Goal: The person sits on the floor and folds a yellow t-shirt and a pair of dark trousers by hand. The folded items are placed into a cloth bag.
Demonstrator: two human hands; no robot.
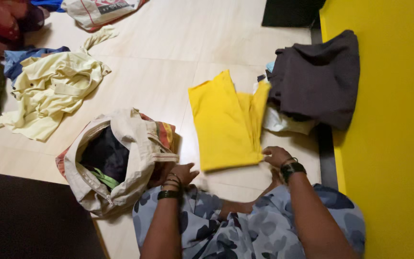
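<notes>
Spread flat on the floor (168, 57), mid-frame: a folded garment (226, 122). Touching its near right corner, the right hand (276, 156); just off its near left corner, the left hand (184, 172). Immediately left of the garment, an open cloth bag (130, 148) with clothing stuffed inside. Farther left and beyond the bag, a crumpled shirt (53, 86). Right of the garment, overlapping its far right edge, a pile of clothes (317, 79) against the wall (394, 144). Well behind the garment, far left, a printed sack (99, 10).
</notes>
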